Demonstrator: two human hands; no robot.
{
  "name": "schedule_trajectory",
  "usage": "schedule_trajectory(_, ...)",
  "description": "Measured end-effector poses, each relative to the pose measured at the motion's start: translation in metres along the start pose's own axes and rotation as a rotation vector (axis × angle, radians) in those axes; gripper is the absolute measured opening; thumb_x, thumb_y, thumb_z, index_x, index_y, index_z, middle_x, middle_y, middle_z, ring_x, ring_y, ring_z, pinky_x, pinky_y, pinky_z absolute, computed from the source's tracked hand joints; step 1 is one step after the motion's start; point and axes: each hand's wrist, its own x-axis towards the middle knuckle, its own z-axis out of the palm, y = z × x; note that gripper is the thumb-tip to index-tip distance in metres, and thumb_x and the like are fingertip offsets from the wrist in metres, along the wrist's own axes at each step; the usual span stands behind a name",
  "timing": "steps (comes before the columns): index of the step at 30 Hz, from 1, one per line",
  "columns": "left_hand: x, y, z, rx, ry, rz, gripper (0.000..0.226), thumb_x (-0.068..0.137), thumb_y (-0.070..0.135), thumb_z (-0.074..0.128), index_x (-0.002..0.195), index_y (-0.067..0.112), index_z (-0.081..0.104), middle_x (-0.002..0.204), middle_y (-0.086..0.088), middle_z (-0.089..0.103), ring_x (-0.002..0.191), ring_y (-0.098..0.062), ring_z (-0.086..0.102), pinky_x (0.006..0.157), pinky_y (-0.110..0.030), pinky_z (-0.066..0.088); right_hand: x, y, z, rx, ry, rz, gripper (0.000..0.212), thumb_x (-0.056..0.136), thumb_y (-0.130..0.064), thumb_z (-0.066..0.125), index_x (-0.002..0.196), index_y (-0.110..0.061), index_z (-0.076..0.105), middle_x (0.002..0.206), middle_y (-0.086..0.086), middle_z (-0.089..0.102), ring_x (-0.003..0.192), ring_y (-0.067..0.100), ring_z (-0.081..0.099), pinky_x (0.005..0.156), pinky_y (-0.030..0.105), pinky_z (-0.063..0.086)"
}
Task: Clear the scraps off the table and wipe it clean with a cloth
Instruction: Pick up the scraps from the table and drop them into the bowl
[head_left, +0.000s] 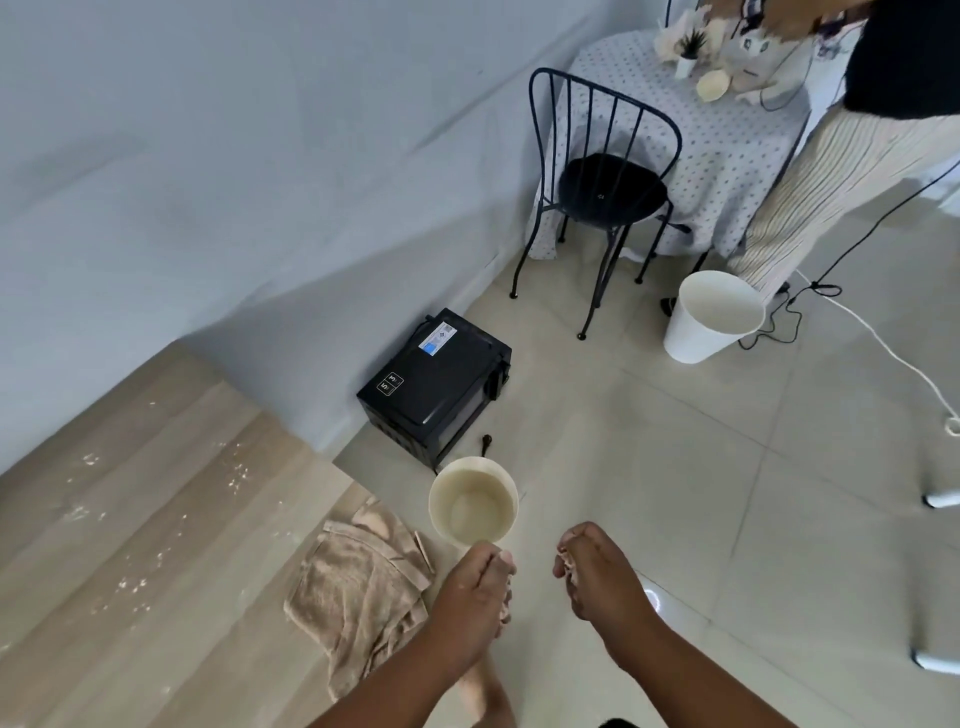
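Wooden worktop (156, 467) carries scattered scraps (130, 582); cloth (358, 587) at its near corner. Left hand (475, 592) grips cup (472, 506) off the edge; right hand (592, 571) closed around scraps. Risk: scraps dropping onto floor if cup tips

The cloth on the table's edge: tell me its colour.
Beige, a plain tan towel cloth, crumpled, seen in the head view.

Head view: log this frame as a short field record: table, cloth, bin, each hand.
table: wooden top, pale scraps scattered on it
cloth: beige cloth crumpled at table edge, untouched
bin: small cream bin on floor, beyond the hands
left hand: curled over bin side, contents unclear
right hand: cupped round pale scraps
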Motion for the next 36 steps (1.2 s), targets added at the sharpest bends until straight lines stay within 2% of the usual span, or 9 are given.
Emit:
schedule_trajectory(2,0.013,0.006,-0.005,-0.005,-0.011,-0.014,0.025,0.104,0.029,0.052,0.084,0.018,0.061,0.063,0.003,0.052,0.057,-0.018,0.049,0.052,-0.03,0.041,0.005,-0.009,0.004,-0.009,-0.005,0.005,0.013,0.082,-0.023,0.05,0.074,-0.025,0.06,0.067,0.005,0.063,0.044,0.015,0.036,0.043,0.021,0.026)
schedule_trajectory(5,0.032,0.015,-0.009,-0.023,0.01,-0.039,0.026,0.103,0.031,0.052,0.081,0.025,0.063,0.064,0.003,0.056,0.06,-0.018,0.052,0.055,-0.032,0.044,0.018,-0.019,0.006,-0.051,-0.02,0.017,0.027,0.094,-0.013,0.047,0.074,-0.025,0.06,0.068,0.004,0.063,0.044,0.016,0.036,0.044,0.021,0.025)
schedule_trajectory(8,0.051,0.022,-0.008,-0.059,0.044,-0.066,0.027,0.103,0.029,0.051,0.08,0.026,0.064,0.064,0.004,0.057,0.059,-0.018,0.053,0.055,-0.031,0.043,0.035,-0.03,0.005,-0.097,-0.035,0.021,0.021,0.096,-0.012,0.047,0.081,-0.019,0.06,0.069,0.004,0.064,0.045,0.016,0.038,0.045,0.023,0.026)
schedule_trajectory(16,0.085,0.033,-0.001,-0.21,0.169,-0.157,0.018,0.104,0.02,0.05,0.094,0.007,0.059,0.067,-0.001,0.056,0.059,-0.017,0.05,0.053,-0.027,0.039,0.095,-0.047,0.002,-0.205,-0.122,0.075,0.013,0.097,-0.014,0.048,0.095,-0.008,0.058,0.069,0.001,0.065,0.049,0.017,0.042,0.046,0.025,0.029)
schedule_trajectory(19,0.102,0.03,0.008,-0.263,0.24,-0.202,0.014,0.102,0.015,0.049,0.093,0.008,0.057,0.067,-0.001,0.057,0.055,-0.016,0.049,0.052,-0.024,0.038,0.124,-0.052,-0.003,-0.234,-0.197,0.099,0.012,0.098,-0.012,0.046,0.095,-0.007,0.056,0.07,0.002,0.063,0.047,0.017,0.042,0.044,0.024,0.028)
schedule_trajectory(24,0.136,0.015,0.036,-0.342,0.36,-0.248,0.013,0.098,0.019,0.05,0.09,0.019,0.06,0.068,-0.001,0.061,0.056,-0.016,0.054,0.048,-0.026,0.039,0.176,-0.05,-0.014,-0.271,-0.296,0.155,0.015,0.094,-0.011,0.045,0.086,-0.015,0.058,0.073,0.001,0.064,0.048,0.017,0.045,0.043,0.023,0.031)
schedule_trajectory(29,0.173,-0.014,0.062,-0.509,0.474,-0.33,0.013,0.087,0.034,0.054,0.085,0.029,0.066,0.072,-0.003,0.065,0.062,-0.018,0.059,0.052,-0.032,0.046,0.225,-0.036,-0.02,-0.327,-0.307,0.219,0.016,0.073,-0.029,0.049,0.077,-0.018,0.06,0.067,0.004,0.06,0.048,0.019,0.046,0.044,0.026,0.034)
schedule_trajectory(34,0.204,-0.053,0.065,-0.682,0.62,-0.382,0.012,0.081,0.041,0.056,0.081,0.034,0.066,0.069,-0.002,0.063,0.056,-0.017,0.056,0.049,-0.031,0.044,0.266,-0.009,-0.013,-0.357,-0.315,0.303,0.016,0.072,-0.028,0.049,0.075,-0.018,0.061,0.064,0.007,0.056,0.048,0.019,0.046,0.045,0.028,0.033)
schedule_trajectory(36,0.219,-0.067,0.059,-0.75,0.67,-0.409,0.011,0.083,0.036,0.056,0.078,0.034,0.065,0.065,0.0,0.062,0.05,-0.014,0.053,0.046,-0.028,0.041,0.28,0.0,-0.006,-0.351,-0.307,0.332,0.014,0.073,-0.026,0.05,0.074,-0.018,0.061,0.064,0.004,0.056,0.047,0.017,0.046,0.045,0.027,0.033)
